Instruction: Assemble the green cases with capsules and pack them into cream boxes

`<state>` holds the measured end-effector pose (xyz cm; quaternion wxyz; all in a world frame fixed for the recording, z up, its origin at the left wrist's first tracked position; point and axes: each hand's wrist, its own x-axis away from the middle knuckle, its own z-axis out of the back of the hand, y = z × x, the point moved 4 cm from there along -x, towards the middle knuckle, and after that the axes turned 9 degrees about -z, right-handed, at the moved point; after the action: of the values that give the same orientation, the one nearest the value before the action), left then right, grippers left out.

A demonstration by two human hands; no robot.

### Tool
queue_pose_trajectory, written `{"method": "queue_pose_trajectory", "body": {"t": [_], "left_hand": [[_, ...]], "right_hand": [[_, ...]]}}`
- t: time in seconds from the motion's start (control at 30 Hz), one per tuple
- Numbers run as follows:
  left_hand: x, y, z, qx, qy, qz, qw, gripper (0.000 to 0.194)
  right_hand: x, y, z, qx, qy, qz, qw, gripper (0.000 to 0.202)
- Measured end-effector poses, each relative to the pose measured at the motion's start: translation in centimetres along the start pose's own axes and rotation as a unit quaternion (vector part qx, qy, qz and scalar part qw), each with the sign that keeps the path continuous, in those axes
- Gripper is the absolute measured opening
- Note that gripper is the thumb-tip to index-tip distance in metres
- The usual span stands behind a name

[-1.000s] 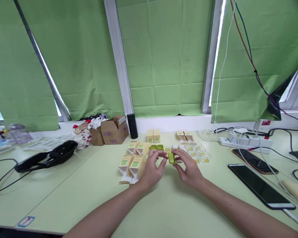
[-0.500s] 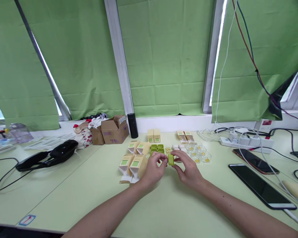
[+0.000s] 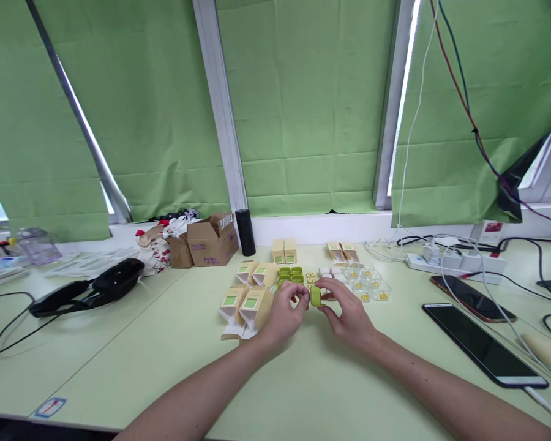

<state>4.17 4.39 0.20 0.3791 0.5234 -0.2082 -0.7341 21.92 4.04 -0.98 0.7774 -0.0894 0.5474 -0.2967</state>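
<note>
My right hand (image 3: 346,311) grips a small green case (image 3: 316,296) between thumb and fingers above the table. Beside the case's left side, my left hand (image 3: 287,311) is closed in a pinch; whatever it holds is too small to name. Several open cream boxes (image 3: 256,303) with green labels stand left of my left hand. Behind the hands are green cases (image 3: 291,274), small yellow pieces (image 3: 311,277) and white pieces (image 3: 325,271). Clear round containers with yellow centres (image 3: 363,285) lie behind and right of my right hand.
Two cream boxes (image 3: 284,251) and two opened ones (image 3: 343,253) stand farther back. A black cylinder (image 3: 245,233) and cardboard box (image 3: 212,241) are at the back left. Phones (image 3: 484,343), cables and a power strip (image 3: 454,263) lie right; a black strapped item (image 3: 89,290) lies left.
</note>
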Motion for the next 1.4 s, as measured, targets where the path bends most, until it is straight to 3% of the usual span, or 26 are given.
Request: {"method": "queue_pose_trajectory", "body": {"t": [1.4], "left_hand": [[0.03, 0.19, 0.23, -0.022, 0.003, -0.001, 1.0, 0.013]], "right_hand": [[0.09, 0.26, -0.11, -0.013, -0.005, -0.012, 1.0, 0.049]]}}
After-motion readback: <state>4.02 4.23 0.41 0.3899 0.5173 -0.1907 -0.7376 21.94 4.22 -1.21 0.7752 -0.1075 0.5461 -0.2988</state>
